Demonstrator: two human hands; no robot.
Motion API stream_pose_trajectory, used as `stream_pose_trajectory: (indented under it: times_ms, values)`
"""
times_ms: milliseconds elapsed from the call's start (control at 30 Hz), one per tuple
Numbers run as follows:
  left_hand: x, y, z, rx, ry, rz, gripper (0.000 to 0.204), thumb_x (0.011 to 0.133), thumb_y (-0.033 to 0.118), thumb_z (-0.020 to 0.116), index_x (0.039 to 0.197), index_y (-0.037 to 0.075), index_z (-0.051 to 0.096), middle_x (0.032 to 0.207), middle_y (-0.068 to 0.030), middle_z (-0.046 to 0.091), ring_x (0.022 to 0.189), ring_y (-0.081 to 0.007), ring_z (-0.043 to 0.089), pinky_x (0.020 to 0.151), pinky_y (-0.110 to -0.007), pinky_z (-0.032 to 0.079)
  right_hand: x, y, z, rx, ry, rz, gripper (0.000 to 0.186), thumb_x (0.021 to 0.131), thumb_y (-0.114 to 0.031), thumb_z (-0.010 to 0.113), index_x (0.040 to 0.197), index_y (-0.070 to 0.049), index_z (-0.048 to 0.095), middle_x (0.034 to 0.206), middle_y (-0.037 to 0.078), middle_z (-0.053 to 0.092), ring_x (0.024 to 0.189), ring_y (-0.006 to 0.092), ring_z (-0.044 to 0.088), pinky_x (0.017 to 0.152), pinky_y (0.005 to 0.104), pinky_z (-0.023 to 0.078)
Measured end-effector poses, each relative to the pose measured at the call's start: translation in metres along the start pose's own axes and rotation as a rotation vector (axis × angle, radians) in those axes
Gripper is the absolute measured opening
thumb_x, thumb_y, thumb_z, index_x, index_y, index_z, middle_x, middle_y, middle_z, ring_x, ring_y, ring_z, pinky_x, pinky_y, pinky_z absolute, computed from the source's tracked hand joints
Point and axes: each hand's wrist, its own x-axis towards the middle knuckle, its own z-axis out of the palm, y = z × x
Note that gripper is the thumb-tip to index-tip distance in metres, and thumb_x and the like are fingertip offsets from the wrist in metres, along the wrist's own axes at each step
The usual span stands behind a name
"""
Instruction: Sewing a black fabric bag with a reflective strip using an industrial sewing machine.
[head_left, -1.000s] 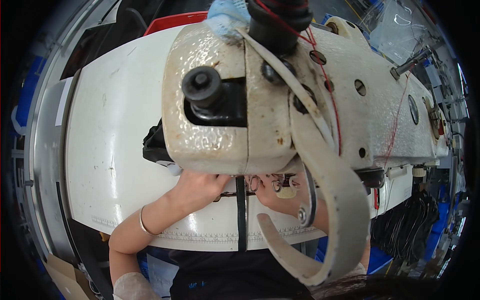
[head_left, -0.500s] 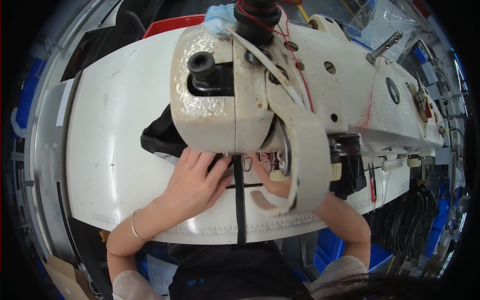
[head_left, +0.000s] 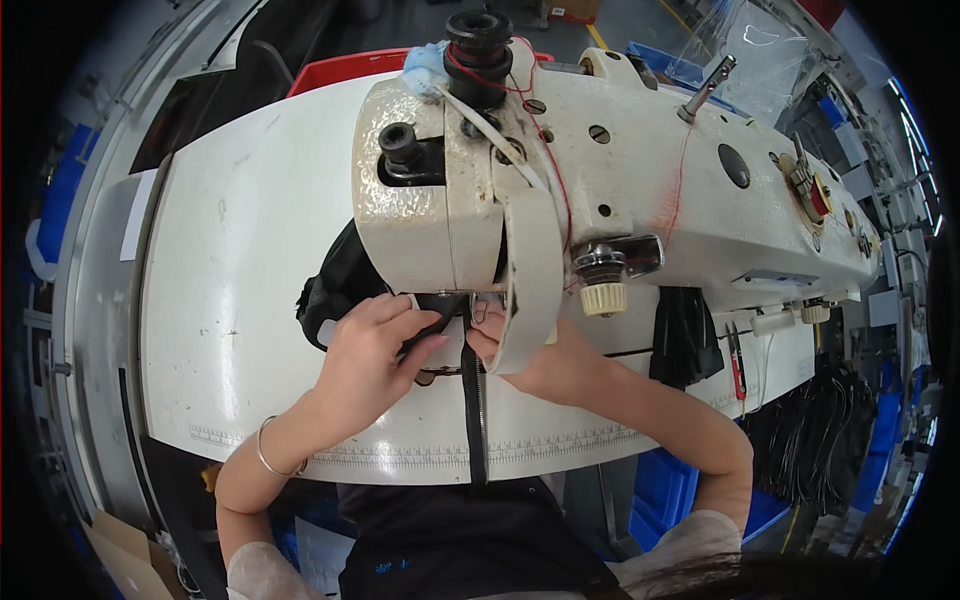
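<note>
A white sewing machine (head_left: 410, 230) stands over the work, its head hiding part of it. Under the head lies black fabric (head_left: 345, 270), bunched to the left of the needle area. A black zipper (head_left: 475, 420) runs from there toward me and over the table's front edge. My left hand (head_left: 370, 355) is closed on the fabric's near edge, thumb and fingers pinching it. My right hand (head_left: 530, 365) reaches in from the right, partly behind the machine's curved white lever (head_left: 530, 270). Its bent fingertips close on the zipper's upper end, just in front of the presser area.
Black fabric pieces (head_left: 685, 335) and red-handled snips (head_left: 737, 365) lie on the table at right. Several black strips (head_left: 810, 440) hang beyond the right edge. A ruler scale (head_left: 400, 460) lines the front edge. Behind the table is a red bin (head_left: 350, 68); blue bins (head_left: 665, 490) are below.
My right hand has come out from behind the lever and taken the zipper's upper end. My left hand has shifted slightly left with the fabric. The view has shifted, too.
</note>
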Motion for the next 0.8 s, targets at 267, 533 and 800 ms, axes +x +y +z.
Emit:
stream_pose_trajectory:
  times_ms: [267,533,800]
  values:
    - [-0.011,0.001,0.009,0.274,-0.046,0.201,0.032,0.059,0.004,0.062,0.09,-0.004,0.062,0.09,-0.0136,0.056,0.079,-0.0262,0.057,0.072,-0.037,0.048,-0.02,-0.007,0.008,0.043,0.129,-0.045,0.02,0.067,-0.01,0.063,0.086,-0.005,0.066,0.09,0.006,0.062,0.084,0.0204,0.059,0.079,0.0329,0.049]
    - [-0.023,-0.003,0.026,0.213,-0.076,0.391,0.032,0.061,0.007,0.06,0.089,-0.01,0.063,0.103,-0.0196,0.061,0.082,-0.0253,0.056,0.076,-0.036,0.049,-0.018,-0.027,-0.007,-0.086,0.163,-0.035,0.023,0.068,-0.014,0.059,0.084,0.0,0.065,0.088,0.009,0.06,0.078,0.0179,0.059,0.072,0.0326,0.051]
    - [-0.024,-0.008,0.03,0.156,-0.06,0.408,0.033,0.061,0.006,0.06,0.09,-0.009,0.064,0.103,-0.0182,0.061,0.081,-0.0241,0.056,0.075,-0.035,0.049,-0.018,-0.031,-0.002,-0.131,0.167,-0.029,0.007,0.068,-0.012,0.058,0.069,-0.005,0.058,0.073,0.001,0.048,0.069,0.0126,0.052,0.048,0.023,0.043]
